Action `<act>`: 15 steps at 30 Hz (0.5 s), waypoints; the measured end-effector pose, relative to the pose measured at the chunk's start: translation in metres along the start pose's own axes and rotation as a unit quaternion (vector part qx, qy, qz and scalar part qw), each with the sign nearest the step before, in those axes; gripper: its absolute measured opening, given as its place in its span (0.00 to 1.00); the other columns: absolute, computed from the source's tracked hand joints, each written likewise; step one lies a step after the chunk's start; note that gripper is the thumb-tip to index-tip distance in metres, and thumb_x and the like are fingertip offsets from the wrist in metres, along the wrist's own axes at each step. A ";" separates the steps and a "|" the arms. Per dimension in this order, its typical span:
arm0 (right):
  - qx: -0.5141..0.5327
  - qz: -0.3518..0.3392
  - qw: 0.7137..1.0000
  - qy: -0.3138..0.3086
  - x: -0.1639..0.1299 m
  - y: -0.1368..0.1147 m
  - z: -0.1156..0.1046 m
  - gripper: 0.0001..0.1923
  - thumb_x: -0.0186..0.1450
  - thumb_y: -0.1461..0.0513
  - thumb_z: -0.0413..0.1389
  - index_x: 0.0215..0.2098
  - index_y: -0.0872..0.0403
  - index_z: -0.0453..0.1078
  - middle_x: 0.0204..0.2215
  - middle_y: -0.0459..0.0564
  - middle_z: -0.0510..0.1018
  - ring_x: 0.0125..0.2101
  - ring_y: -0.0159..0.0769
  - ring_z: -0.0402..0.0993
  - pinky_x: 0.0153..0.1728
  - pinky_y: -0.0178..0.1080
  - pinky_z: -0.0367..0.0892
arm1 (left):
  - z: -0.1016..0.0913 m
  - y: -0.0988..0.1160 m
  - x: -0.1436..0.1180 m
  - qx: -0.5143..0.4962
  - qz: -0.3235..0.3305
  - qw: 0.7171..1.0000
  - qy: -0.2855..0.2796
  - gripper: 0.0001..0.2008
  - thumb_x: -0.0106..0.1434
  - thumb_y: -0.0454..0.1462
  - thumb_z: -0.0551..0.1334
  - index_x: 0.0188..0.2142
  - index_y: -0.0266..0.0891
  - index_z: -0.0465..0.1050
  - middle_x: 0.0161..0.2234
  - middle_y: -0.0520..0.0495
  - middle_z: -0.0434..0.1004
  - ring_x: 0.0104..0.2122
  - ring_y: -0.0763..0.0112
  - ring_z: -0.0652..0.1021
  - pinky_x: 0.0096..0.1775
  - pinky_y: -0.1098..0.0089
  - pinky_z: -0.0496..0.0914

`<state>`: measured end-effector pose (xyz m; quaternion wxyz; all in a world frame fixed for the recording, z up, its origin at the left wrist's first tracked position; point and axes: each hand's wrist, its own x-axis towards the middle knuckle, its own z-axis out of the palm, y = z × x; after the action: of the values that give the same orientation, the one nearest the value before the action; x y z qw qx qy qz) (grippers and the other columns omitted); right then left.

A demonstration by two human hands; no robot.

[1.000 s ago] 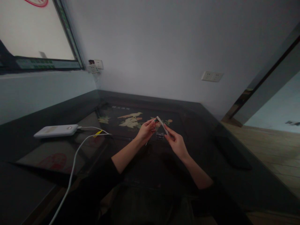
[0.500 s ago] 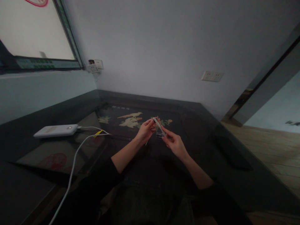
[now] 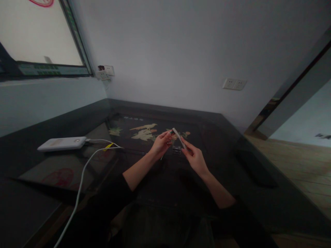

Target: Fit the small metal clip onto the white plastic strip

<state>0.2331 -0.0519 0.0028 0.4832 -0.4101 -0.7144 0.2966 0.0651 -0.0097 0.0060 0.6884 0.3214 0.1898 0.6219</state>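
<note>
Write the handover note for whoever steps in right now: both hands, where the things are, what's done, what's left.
Right hand: pinches a thin white strip, tilted up toward the left.
Left hand: fingertips at the strip's upper end, on something small and reddish; too dim to identify.
A small clear box sits on the dark table under the hands.
White power bank with its cable lies far left.
Done or left: cannot tell.

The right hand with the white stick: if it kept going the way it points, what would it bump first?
Probably the left hand: the right hand aims its thin white stick up-left toward those fingers. Depth is unclear in this dim view.
</note>
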 end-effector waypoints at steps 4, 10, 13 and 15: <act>0.012 0.021 1.000 -0.017 -0.003 -0.005 0.002 0.24 0.63 0.61 0.54 0.58 0.54 0.67 0.45 0.54 0.78 0.36 0.38 0.76 0.30 0.36 0.72 | 0.001 0.001 0.000 -0.011 0.004 1.000 0.005 0.18 0.44 0.38 0.75 0.34 0.33 0.78 0.29 0.48 0.75 0.24 0.83 0.68 0.25 0.80 0.61; 0.069 0.069 0.993 -0.065 -0.006 -0.012 0.003 0.29 0.62 0.60 0.55 0.62 0.53 0.63 0.29 0.46 0.74 0.15 0.21 0.54 0.14 0.29 0.52 | 0.003 0.001 0.001 -0.017 0.008 1.000 0.007 0.18 0.45 0.38 0.74 0.35 0.32 0.78 0.35 0.44 0.77 0.25 0.82 0.68 0.24 0.79 0.60; 0.070 0.070 0.993 -0.057 -0.005 -0.011 0.003 0.29 0.62 0.60 0.55 0.61 0.54 0.63 0.26 0.45 0.72 0.15 0.21 0.53 0.15 0.28 0.52 | 0.003 0.001 0.001 -0.009 0.006 1.000 0.008 0.17 0.46 0.38 0.74 0.35 0.32 0.78 0.33 0.45 0.77 0.24 0.82 0.68 0.24 0.79 0.60; 0.049 0.066 0.996 -0.038 -0.003 -0.010 0.002 0.28 0.62 0.60 0.55 0.61 0.56 0.64 0.28 0.47 0.74 0.17 0.23 0.57 0.15 0.29 0.55 | 0.003 0.001 0.000 -0.004 0.004 1.000 0.007 0.17 0.45 0.38 0.74 0.35 0.33 0.78 0.30 0.47 0.76 0.23 0.83 0.67 0.24 0.80 0.60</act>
<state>0.2291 -0.0596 0.0096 0.4548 -0.4203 -0.6883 0.3778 0.0665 -0.0104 0.0093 0.6862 0.3144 0.1908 0.6276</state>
